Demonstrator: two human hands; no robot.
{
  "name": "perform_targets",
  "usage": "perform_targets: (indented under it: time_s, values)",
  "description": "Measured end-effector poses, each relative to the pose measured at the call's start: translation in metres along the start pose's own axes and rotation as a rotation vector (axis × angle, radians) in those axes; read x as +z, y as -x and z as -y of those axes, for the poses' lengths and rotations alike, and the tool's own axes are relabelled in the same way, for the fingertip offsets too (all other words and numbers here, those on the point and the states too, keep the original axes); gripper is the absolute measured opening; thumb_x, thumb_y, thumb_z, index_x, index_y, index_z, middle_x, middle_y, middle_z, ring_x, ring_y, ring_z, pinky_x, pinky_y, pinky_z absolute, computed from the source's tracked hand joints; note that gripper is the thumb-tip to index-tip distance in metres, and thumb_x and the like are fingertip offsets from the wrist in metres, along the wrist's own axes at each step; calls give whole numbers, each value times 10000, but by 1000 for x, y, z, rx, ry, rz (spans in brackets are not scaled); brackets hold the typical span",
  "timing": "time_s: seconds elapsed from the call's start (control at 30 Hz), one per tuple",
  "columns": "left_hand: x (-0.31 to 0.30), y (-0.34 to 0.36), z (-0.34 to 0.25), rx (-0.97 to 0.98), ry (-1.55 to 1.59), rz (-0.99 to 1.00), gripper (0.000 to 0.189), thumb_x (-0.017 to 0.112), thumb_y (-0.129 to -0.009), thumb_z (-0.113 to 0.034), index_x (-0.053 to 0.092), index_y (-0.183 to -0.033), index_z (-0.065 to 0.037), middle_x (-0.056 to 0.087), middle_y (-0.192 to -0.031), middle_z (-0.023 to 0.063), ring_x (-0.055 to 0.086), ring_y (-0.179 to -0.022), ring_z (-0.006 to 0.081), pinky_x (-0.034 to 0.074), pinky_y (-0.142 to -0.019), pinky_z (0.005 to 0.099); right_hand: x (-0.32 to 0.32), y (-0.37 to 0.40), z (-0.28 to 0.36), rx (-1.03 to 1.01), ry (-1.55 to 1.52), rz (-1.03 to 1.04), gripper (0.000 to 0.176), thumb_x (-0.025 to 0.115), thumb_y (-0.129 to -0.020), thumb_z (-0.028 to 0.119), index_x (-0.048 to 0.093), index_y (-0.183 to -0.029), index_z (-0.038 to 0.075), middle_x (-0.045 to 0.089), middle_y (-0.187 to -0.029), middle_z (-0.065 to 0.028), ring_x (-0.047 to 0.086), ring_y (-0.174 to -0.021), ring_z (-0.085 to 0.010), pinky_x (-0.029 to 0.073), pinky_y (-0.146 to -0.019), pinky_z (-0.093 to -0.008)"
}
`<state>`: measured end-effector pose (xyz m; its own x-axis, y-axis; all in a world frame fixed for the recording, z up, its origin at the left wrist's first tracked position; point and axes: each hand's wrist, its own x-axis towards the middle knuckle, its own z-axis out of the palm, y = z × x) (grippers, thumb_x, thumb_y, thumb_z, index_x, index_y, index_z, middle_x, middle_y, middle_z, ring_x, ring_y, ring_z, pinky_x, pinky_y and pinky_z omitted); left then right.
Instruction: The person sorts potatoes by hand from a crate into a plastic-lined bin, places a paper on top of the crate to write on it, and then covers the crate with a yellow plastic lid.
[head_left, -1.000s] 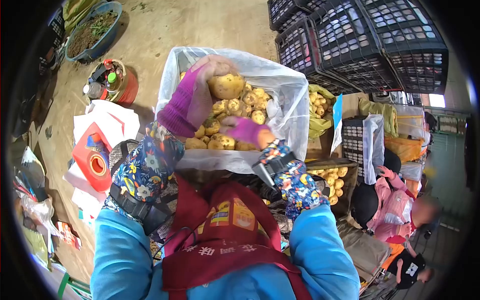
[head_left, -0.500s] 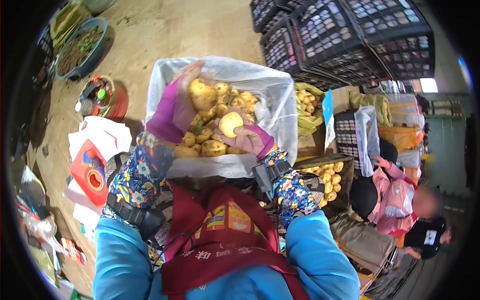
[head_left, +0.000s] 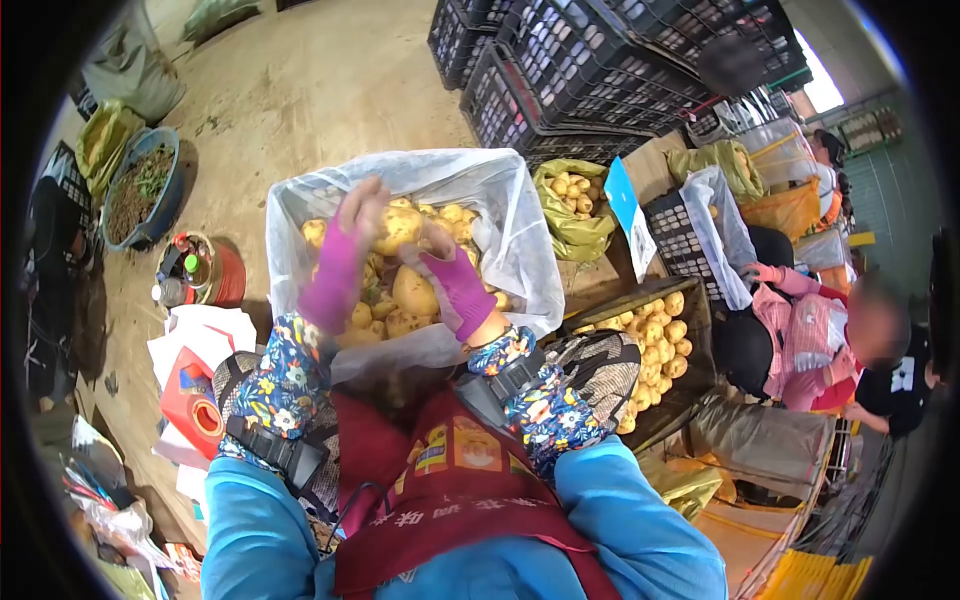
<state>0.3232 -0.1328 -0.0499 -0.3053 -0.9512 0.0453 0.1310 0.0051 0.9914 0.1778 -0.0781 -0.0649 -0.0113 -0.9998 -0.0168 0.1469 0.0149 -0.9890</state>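
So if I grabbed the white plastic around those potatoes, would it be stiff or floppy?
Probably floppy: the plastic looks thin and wrinkled. Lifting it might feel heavy, though, because lots of potatoes are piled inside it. They could roll a bit too, since they look roundish.

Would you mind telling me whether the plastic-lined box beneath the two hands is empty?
No, many potatoes are visible inside its whitish plastic liner.
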Motion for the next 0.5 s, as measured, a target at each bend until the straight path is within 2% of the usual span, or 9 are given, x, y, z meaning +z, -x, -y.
perform_targets:
  time_s: [0.03,0.1,0.13,0.17,0.23,0.3,0.33,0.4,0.5]
  values:
    - [-1,2,8,-45,-131,50,426,460,-984,-312,461,-1319,-48,579,-1218,155,593,-1056,180,497,-878,322,-8,-3,-9,124,-187,6,572,662,-872,146,417,-1379,47,589,-1119,-61,574,-988,-121,495,-818,-261]
    - [-2,0,23,-43,-308,56,447,546,-930,-375,501,-1277,-96,599,-1124,131,607,-981,183,518,-808,341,-10,-8,-32,-13,-1,48,528,650,-879,131,439,-1356,48,586,-1123,-48,561,-1005,-119,488,-837,-271]
    - [-6,-7,39,704,-686,85,395,545,-924,-336,540,-1218,-73,621,-1048,125,621,-941,224,523,-801,356,-14,-7,-39,-80,110,35,507,644,-883,123,450,-1345,49,584,-1125,-41,554,-1013,-118,485,-846,-276]
    - [-1,-7,42,360,-552,81,399,550,-923,-324,530,-1206,-43,635,-1042,133,629,-914,275,524,-813,372,-12,-3,-32,-31,213,24,537,660,-860,110,435,-1345,62,569,-1108,-48,554,-1000,-128,495,-820,-276]
    - [8,-1,10,116,-490,285,343,454,-995,-228,541,-1267,-36,590,-1175,131,562,-1086,242,413,-971,322,-3,14,22,24,-90,44,571,663,-849,113,408,-1359,73,586,-1040,-105,638,-832,-168,530,-718,-279]
    - [14,-1,16,13,-235,221,367,454,-995,-232,520,-1299,-36,585,-1188,129,560,-1095,235,414,-974,319,-11,32,46,27,-549,188,530,642,-892,201,412,-1349,67,598,-1046,-116,656,-812,-186,553,-654,-322]
    - [12,-3,21,-50,-120,172,380,455,-995,-233,510,-1315,-35,583,-1195,127,558,-1100,231,414,-975,317,-18,36,46,117,-663,142,483,622,-909,216,428,-1327,71,600,-1037,-104,654,-790,-189,549,-629,-317]
    - [0,-7,42,-59,22,170,501,406,-996,-222,324,-1445,-15,598,-1204,178,618,-1024,238,511,-781,288,-60,53,62,29,-746,111,425,624,-902,192,462,-1279,79,592,-1061,-107,634,-899,-209,542,-730,-356]
    - [-17,-13,47,-143,112,77,501,426,-1000,-224,319,-1447,-23,522,-1314,192,564,-1144,242,486,-857,297,-165,93,71,-213,-747,-128,343,609,-893,166,527,-1208,56,595,-1107,-94,595,-976,-177,517,-813,-328]
